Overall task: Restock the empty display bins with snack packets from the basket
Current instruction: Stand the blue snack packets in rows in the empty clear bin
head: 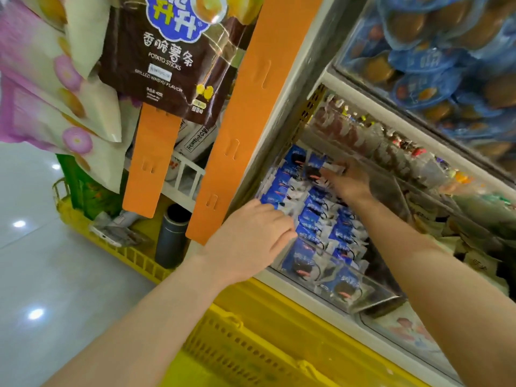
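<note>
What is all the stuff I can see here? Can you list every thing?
snack packets: many, blue and white, packed in the bin
bin: one, clear, middle of the picture
baskets: apparently two, yellow, left of and below the bin
strips: two, orange, hanging left of the bin
potato sticks bag: one, brown, hanging at top
tube: one, grey, upright in the left basket
round snacks: many, blue packs, upper right
left hand: on the packets at the bin's left edge
right hand: at the bin's back packets
</note>
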`<state>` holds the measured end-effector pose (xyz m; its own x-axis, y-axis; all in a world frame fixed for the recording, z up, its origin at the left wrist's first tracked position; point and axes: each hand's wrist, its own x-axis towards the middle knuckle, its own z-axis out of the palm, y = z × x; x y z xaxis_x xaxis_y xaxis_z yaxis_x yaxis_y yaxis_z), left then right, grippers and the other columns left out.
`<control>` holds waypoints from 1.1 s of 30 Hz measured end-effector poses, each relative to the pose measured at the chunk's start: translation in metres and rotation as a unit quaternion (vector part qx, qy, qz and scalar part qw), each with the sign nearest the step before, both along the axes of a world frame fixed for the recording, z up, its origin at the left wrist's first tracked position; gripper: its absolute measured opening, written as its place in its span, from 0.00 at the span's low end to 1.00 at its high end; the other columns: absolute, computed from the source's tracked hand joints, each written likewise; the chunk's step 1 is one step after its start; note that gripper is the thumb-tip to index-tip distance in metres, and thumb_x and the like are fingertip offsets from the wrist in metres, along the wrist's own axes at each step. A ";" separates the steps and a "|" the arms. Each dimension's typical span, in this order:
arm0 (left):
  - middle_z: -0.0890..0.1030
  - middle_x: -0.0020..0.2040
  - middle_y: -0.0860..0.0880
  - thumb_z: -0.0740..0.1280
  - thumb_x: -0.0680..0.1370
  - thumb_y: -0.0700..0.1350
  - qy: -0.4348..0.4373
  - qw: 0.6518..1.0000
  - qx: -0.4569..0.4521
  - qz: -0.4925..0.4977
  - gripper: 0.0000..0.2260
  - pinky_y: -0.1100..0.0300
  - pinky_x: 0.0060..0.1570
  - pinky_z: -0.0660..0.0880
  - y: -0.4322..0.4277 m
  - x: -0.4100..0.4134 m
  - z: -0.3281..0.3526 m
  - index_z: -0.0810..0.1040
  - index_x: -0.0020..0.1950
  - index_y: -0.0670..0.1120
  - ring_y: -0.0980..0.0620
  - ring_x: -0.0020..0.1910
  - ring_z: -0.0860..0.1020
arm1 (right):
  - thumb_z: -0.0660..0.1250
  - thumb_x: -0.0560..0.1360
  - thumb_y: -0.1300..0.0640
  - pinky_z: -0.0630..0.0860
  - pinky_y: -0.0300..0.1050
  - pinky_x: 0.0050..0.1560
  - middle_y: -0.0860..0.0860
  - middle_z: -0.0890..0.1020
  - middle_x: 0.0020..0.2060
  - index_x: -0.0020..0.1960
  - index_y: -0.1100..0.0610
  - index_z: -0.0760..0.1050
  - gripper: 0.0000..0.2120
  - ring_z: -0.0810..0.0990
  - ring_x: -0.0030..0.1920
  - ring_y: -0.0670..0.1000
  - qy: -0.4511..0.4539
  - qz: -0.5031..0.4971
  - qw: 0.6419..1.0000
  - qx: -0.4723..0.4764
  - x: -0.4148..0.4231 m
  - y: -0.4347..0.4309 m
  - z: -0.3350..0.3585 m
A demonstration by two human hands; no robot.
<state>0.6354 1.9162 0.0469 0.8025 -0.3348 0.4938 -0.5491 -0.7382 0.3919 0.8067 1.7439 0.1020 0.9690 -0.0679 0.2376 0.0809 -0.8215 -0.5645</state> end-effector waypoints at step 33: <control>0.73 0.66 0.48 0.58 0.80 0.39 -0.014 0.999 -0.029 0.042 0.16 0.59 0.72 0.50 -0.010 -0.029 -0.010 0.70 0.69 0.45 0.51 0.68 0.67 | 0.53 0.79 0.46 0.72 0.50 0.59 0.48 0.66 0.71 0.74 0.49 0.57 0.24 0.73 0.64 0.52 -0.023 0.208 0.949 -0.236 -0.186 -0.047 -0.019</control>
<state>0.6064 1.9059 0.0369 0.8118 -0.2380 0.5332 -0.4982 -0.7585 0.4201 0.6211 1.6968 0.0831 0.8764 0.4433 0.1880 0.4696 -0.8733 -0.1296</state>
